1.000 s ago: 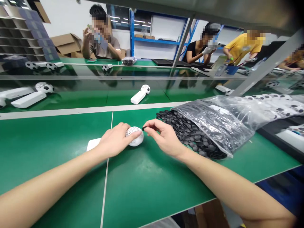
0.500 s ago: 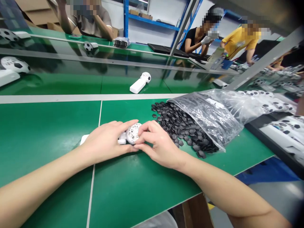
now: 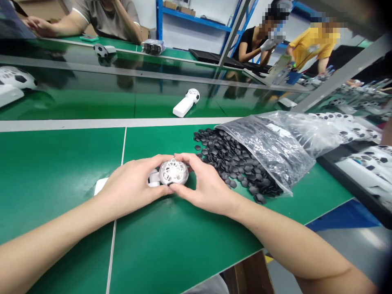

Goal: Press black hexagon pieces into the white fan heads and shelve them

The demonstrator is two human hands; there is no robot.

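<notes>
Nearest us, both hands close around one white ball-headed device [image 3: 174, 170] on the green table [image 3: 159, 245]. The left hand [image 3: 130, 179] curls around its neck side, thumb and fingers bent against the ball's rim. The right hand [image 3: 206, 181] grips the opposite side, its thumb and fingers meeting the left's at the near and far edges. The openwork face points up between them. We note a dark sliver at the near rim, by the thumb tips, perhaps a black piece.

Just beyond the right hand, black pieces [image 3: 237, 157] spill from a clear bag [image 3: 269, 141]. Farther right, past the bag, white units [image 3: 366, 173] with black patches lie in a dark tray [image 3: 329, 167]. Ahead of the hands, across the pale strip [image 3: 147, 123], a finished-looking unit [image 3: 186, 103] rests with black patches on its ball. Far beyond, co-workers sit or stand at the opposite side.

We judge the held ball only partly fitted: its upturned face shows no black, and many pieces lie loose.

Hard to make out: the ball's sides and underside, hidden by fingers; most of the handle, under the left hand, only a white end showing past the wrist. We cannot tell whether a loose piece sits under the right fingers. The unit far left is cut off by the frame.
</notes>
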